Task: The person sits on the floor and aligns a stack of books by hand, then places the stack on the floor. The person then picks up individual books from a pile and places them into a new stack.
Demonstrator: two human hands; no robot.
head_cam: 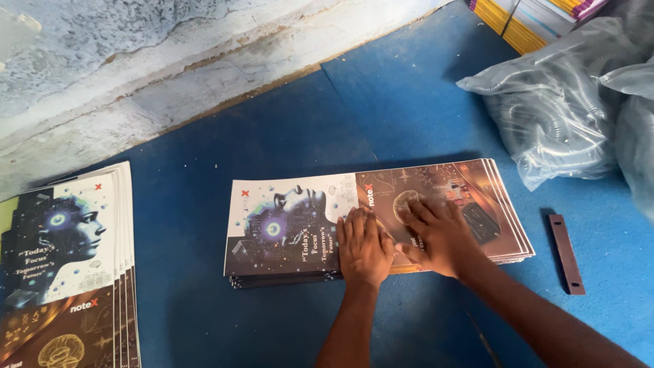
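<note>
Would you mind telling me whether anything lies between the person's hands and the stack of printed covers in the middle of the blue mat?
Nothing visible does. The left hand and the right hand both rest flat, palms down, directly on the top sheet of the middle stack of printed covers, side by side near its centre fold.

I see open blue mat (204, 307) between the two cover stacks. Right side crowded: brown strip (567, 253), plastic bags (558, 116). Wall (136, 61) bounds the far edge.

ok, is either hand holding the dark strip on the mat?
No, both the left hand and right hand lie flat on the stack of printed covers; the dark strip lies apart, untouched.
</note>
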